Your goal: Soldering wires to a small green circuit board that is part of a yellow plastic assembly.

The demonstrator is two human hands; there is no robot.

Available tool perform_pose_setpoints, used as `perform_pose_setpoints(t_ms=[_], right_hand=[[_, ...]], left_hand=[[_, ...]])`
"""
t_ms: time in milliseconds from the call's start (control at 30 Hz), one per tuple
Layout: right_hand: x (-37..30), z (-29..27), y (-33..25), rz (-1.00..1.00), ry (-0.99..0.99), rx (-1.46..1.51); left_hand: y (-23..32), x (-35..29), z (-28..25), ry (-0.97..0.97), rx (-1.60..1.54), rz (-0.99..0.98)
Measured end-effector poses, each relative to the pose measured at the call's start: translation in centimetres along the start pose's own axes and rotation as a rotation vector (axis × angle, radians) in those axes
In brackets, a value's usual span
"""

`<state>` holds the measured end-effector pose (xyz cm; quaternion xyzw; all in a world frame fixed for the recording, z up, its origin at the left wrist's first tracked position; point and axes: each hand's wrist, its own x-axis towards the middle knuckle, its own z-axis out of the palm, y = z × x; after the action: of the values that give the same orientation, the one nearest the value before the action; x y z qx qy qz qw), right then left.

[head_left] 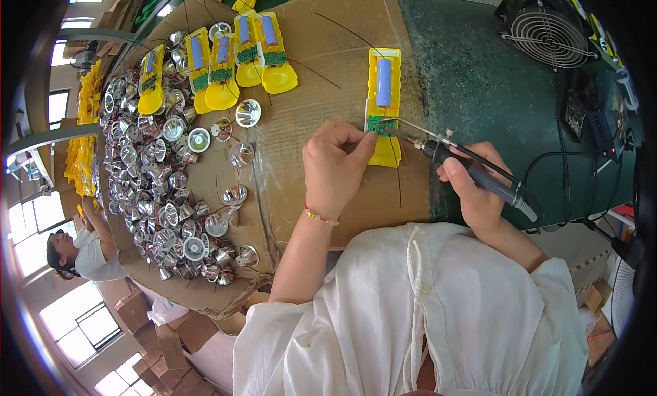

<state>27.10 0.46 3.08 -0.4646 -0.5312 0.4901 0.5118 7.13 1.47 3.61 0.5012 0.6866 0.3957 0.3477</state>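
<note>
Soldering is the step in hand, judging by how the two hands meet over one yellow flashlight half. Nearest the person's white-clad body, the right hand has its grip wrapped around the dark handle of a soldering iron, held like a pen, its cord trailing off to the right. The thin metal tip reaches left to the small green circuit board set in the yellow shell. The left hand, a red cord at its wrist, has its fingers pinched narrow at the board's edge; whether they hold a wire or solder there I cannot tell, as the fingers hide it. The shell lies open-side up on the cardboard sheet that covers the table, a blue cylindrical battery cell seated in its upper part, red and black wires running beside the board.

The next move, as I judge it, calls for a steady tip on the joint and a still left hand pinning the part.

Farther out to the left, a heap of shiny silver reflector cups spreads over the cardboard. Beyond, a row of more yellow shells with cells and boards lies side by side. At the far right stands a small black fan.
</note>
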Motion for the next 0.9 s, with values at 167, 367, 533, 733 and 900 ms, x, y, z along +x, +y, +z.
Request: perform_pose_setpoints(t_ms=[167, 367, 533, 733, 900], right_hand=[[-0.3, -1.1, -0.7, -0.063, -0.005, -0.059], [-0.8, -1.5, -0.7, -0.024, 0.010, -0.056], [-1.1, -2.1, -0.6, -0.007, -0.080, -0.106], [-1.0, -2.6, -0.4, -0.048, -0.134, -0.142], [-0.6, -2.4, -0.3, -0.013, -0.159, -0.221]], left_hand=[[0.1, 0.1, -0.1, 0.000, 0.037, 0.026], [0.0, 0.0, -0.2, -0.014, 0.057, 0.002], [-0.2, -1.2, -0.3, 0.090, 0.121, 0.179], [-0.3, -2.0, 0.2, 0.080, 0.164, 0.300], [0.5, -0.6, -0.1, -0.024, 0.340, 0.273]])
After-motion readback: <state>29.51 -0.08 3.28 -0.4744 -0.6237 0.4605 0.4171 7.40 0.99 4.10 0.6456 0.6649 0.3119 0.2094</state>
